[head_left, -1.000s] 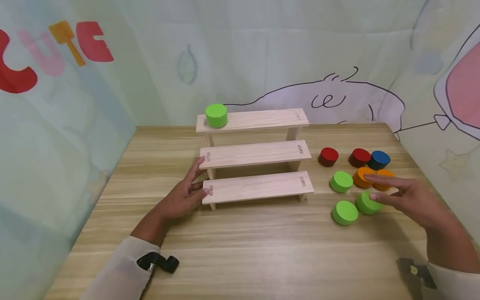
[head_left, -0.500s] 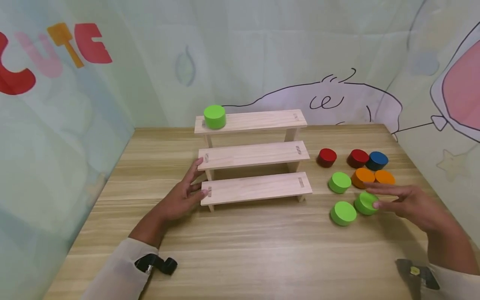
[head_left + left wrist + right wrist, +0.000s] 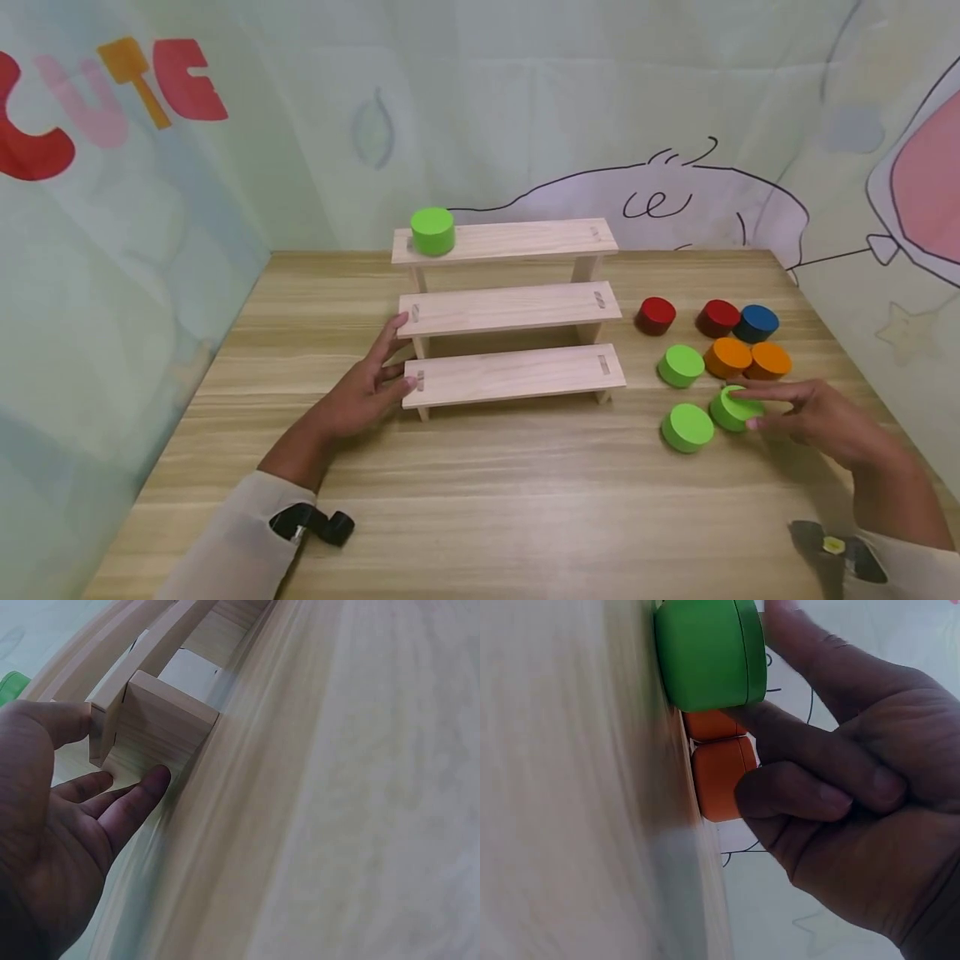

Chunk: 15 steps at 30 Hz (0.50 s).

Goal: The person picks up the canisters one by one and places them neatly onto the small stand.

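A three-tier wooden stand (image 3: 517, 308) stands mid-table. My left hand (image 3: 356, 402) holds its left end, with the thumb on the lowest board's end and the index fingertip at the middle board. In the left wrist view the other fingers (image 3: 131, 810) are loosely bent beside the stand's leg. At the right, my right hand (image 3: 832, 425) pinches a green cylinder block (image 3: 729, 413) between thumb and index finger; the block sits on the table. The right wrist view shows the remaining fingers (image 3: 795, 787) curled into the palm. Another green block (image 3: 432, 232) is on the top tier's left end.
Two more green blocks (image 3: 687, 427) lie left of the pinched one. Behind are two orange blocks (image 3: 727, 358), two red blocks (image 3: 656, 317) and a blue block (image 3: 756, 323). A printed cloth backdrop (image 3: 480, 125) rises behind the wooden table (image 3: 525, 500).
My right hand has moved slightly toward me and lower, from over the orange blocks to the green block, with index finger and thumb closing on it. The left hand keeps its hold.
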{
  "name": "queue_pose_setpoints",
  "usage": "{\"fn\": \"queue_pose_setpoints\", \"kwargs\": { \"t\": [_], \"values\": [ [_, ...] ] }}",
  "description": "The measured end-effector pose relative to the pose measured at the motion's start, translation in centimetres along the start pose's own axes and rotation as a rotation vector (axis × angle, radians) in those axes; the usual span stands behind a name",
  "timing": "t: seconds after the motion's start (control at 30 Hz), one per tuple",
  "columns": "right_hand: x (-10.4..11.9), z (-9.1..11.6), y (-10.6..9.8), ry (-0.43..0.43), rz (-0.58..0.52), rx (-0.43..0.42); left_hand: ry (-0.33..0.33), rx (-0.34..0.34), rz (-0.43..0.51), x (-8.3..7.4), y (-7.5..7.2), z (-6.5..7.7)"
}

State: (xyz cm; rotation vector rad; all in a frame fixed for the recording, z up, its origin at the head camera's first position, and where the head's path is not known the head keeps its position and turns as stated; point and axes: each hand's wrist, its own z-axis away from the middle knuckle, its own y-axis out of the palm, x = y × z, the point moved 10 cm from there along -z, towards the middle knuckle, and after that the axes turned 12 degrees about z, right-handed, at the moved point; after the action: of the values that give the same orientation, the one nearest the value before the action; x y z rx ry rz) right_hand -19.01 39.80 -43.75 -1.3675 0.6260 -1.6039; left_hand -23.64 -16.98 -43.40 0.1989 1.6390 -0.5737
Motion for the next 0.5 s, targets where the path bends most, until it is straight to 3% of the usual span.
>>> {"fn": "queue_pose_setpoints", "kwargs": {
  "t": [0.37,0.5],
  "values": [
    [-0.33,-0.06,0.26,-0.012,0.057,0.006,0.007,0.004,-0.001,0.00,-0.02,-0.11],
    [-0.30,0.49,-0.24,-0.025,0.076,-0.045,0.011,0.006,0.007,0.03,0.05,-0.07]
  ]
}}
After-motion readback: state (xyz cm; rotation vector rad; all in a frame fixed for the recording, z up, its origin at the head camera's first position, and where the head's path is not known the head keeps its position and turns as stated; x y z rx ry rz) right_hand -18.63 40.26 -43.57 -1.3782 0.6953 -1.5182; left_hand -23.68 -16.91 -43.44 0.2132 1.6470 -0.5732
